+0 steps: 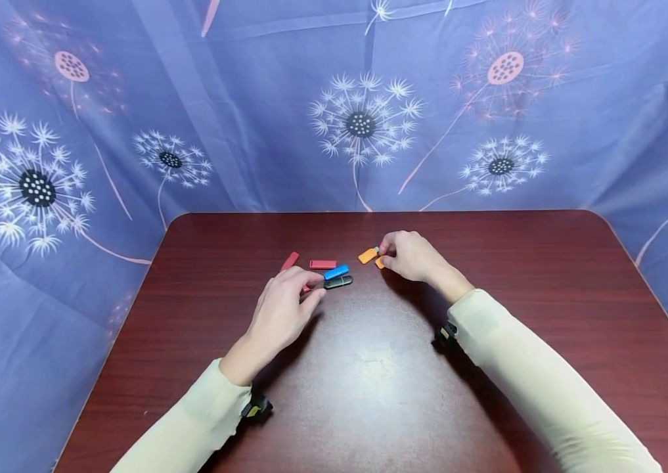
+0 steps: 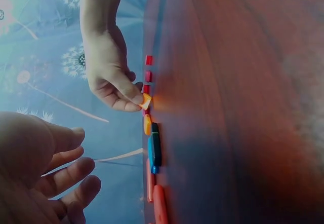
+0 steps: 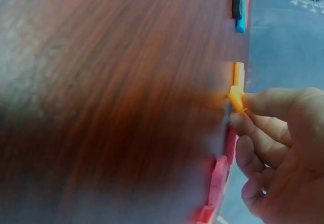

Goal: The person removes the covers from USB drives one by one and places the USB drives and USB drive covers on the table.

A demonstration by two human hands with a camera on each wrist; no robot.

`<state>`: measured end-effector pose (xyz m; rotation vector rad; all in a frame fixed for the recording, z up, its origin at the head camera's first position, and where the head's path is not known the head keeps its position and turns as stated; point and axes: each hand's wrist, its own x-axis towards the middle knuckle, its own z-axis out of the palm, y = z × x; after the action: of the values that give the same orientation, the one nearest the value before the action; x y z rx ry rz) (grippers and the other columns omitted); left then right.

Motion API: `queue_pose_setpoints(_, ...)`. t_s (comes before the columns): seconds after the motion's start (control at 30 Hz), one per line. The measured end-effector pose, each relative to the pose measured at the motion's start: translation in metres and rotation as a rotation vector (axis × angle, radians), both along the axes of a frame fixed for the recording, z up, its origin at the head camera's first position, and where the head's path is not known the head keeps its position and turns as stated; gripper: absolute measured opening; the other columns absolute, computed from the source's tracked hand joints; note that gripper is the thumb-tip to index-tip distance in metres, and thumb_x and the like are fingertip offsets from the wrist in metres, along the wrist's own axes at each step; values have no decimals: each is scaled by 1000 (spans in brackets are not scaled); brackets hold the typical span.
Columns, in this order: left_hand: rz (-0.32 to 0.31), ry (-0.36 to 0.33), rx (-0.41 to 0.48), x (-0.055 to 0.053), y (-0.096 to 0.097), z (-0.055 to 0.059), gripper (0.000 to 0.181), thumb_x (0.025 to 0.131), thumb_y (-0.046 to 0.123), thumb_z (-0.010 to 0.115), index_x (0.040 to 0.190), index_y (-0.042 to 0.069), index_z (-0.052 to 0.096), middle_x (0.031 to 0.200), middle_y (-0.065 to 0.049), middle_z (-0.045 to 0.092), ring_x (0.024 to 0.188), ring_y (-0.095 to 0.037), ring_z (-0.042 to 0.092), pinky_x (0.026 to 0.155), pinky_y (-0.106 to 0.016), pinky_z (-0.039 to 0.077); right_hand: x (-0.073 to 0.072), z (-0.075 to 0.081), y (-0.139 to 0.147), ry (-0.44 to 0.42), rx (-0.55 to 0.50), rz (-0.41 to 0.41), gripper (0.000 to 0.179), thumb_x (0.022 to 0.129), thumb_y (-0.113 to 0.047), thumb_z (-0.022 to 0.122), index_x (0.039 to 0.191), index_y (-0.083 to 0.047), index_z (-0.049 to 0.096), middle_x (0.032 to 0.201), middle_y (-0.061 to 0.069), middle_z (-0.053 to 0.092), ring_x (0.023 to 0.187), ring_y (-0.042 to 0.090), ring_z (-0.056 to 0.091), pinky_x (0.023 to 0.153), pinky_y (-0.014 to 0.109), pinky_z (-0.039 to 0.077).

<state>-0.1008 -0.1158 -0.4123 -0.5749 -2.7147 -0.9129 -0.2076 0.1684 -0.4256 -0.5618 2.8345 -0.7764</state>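
My right hand (image 1: 413,256) pinches a small orange USB stick cap (image 3: 236,98) between thumb and fingertips, low over the table. Beside it lies an orange USB stick (image 1: 367,256), its metal plug pointing at the fingers. Nothing is in my left hand (image 1: 280,302), whose fingers are loosely bent with a gap to the thumb. Around its fingertips lie a black USB stick (image 1: 339,282), a blue one (image 1: 336,272) and a red one (image 1: 323,265). Another red stick (image 1: 290,260) is partly hidden behind this hand, and a bit of red shows between its fingers.
Beyond the right hand, more red pieces (image 3: 217,181) lie in the right wrist view; the hand hides them in the head view. The dark wooden table (image 1: 369,394) meets a blue dandelion-print cloth (image 1: 263,131) at its back and sides.
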Motion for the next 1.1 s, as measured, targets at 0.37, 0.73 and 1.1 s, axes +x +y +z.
queue_pose_setpoints(0.37, 29, 13, 20, 8, -11, -5, 17, 94, 15, 82, 109, 8, 80, 100, -2, 74, 89, -21, 67, 79, -40, 53, -1, -3, -3, -3, 24, -19, 5, 94, -8, 73, 98, -6, 71, 88, 2, 75, 79, 22, 63, 79, 43, 51)
queue_pose_setpoints(0.73, 64, -21, 39, 10, -20, -11, 18, 93, 15, 82, 111, 11, 81, 102, -3, 75, 88, -19, 65, 76, -38, 53, -1, -7, -4, 6, 25, -16, 6, 94, -8, 74, 98, -6, 70, 89, 4, 74, 80, 23, 63, 80, 43, 52)
queue_pose_setpoints(1.1, 109, -21, 19, 6, -33, -13, 22, 93, 17, 84, 113, 10, 81, 102, -3, 74, 86, -20, 63, 70, -38, 51, 9, 3, -1, 76, 13, -9, 5, 98, -10, 69, 101, -6, 69, 95, 6, 78, 81, 23, 65, 80, 45, 52)
